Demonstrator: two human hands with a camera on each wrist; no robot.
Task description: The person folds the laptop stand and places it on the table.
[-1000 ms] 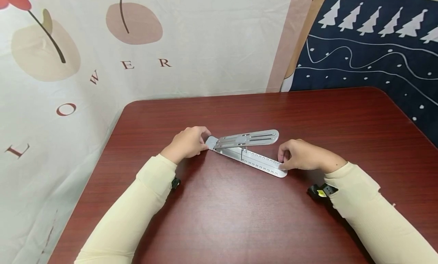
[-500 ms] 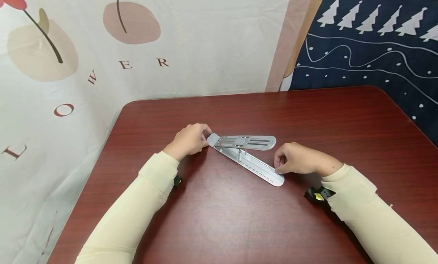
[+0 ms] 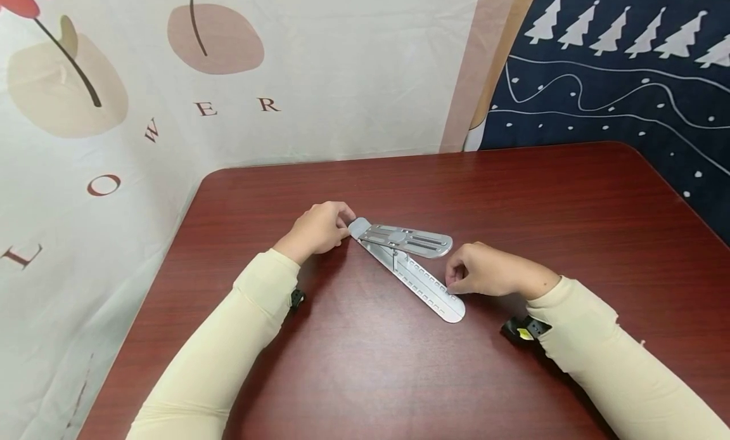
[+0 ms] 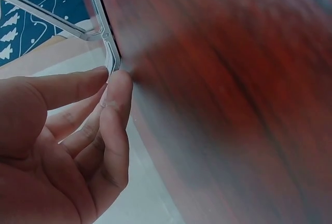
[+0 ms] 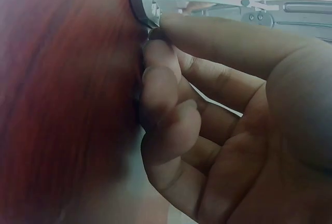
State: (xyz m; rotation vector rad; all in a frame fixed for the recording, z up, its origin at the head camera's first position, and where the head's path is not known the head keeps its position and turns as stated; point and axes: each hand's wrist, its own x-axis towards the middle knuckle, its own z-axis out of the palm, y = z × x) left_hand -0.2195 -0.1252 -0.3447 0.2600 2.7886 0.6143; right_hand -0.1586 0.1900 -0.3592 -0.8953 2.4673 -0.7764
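Observation:
A silver folding metal stand (image 3: 430,294) lies slantwise on the table, its slotted upper plate (image 3: 413,240) raised at an angle over the long base and joined by a thin strut. My left hand (image 3: 319,229) pinches the rounded hinge end between thumb and fingertips; the left wrist view shows the two metal layers (image 4: 98,14) meeting there. At the base's far-side edge, near its free end, my right hand (image 3: 493,272) pinches with thumb and index finger. In the right wrist view the other fingers (image 5: 171,136) curl in beside the tabletop.
The reddish-brown table (image 3: 365,376) has rounded back corners. Behind it hang a white cloth (image 3: 353,78) with flower prints and letters and a navy cloth (image 3: 604,91) with white trees. Small black devices (image 3: 521,329) sit at both wrists.
The stand has turned clockwise, its free end swinging toward me and a little left. My right hand has come nearer with it, while my left hand has shifted slightly away.

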